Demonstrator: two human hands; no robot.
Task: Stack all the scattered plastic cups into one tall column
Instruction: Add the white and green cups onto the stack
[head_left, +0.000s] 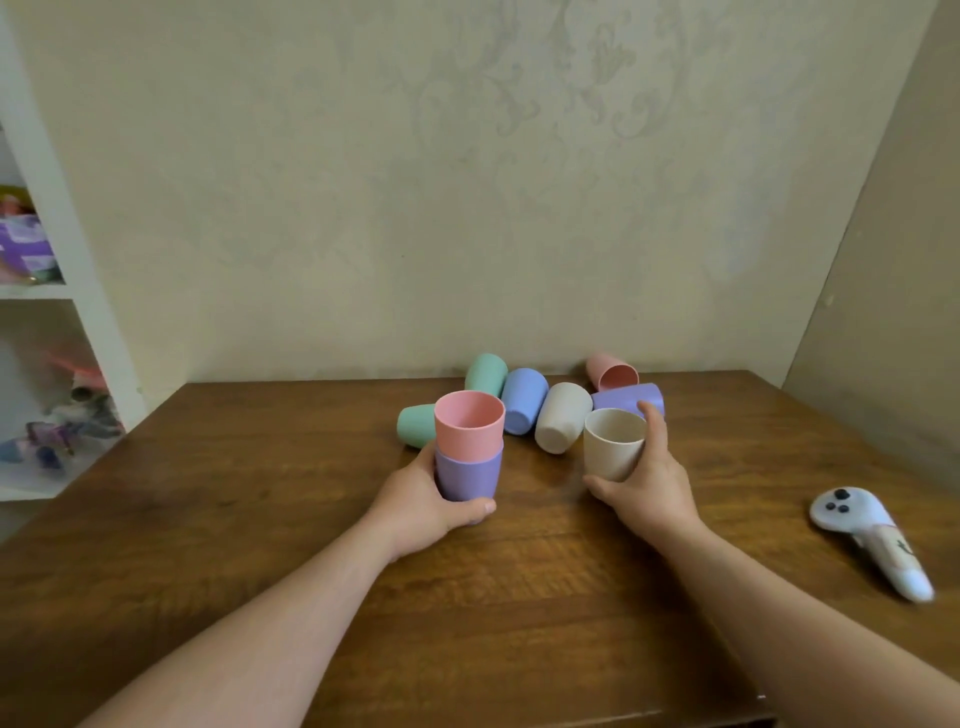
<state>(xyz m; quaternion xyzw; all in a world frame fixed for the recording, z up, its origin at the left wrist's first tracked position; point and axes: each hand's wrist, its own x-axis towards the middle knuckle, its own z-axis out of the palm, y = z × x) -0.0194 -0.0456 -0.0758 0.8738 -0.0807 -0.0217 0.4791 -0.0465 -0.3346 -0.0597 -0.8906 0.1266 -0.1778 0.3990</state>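
Nine cups stood or lay on the worktop (260, 519): two nested in the left hand (421, 501), pink cup (469, 423) inside purple cup (465, 475). The right hand (647, 488) gripped one beige cup (613, 449). Behind that beige cup lay six cups on their sides: two green, one blue, one beige, one purple, one pink.

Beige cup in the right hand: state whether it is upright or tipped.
Upright, or nearly so. The beige cup has its open rim facing up, and the right hand grips its side.

Two-cup nested plastic stack (469, 447) stands left of upright beige plastic cup (613, 449); six toppled plastic cups (524, 400) lie behind them; white handheld controller (872, 540) lies far right on wooden table (260, 493)
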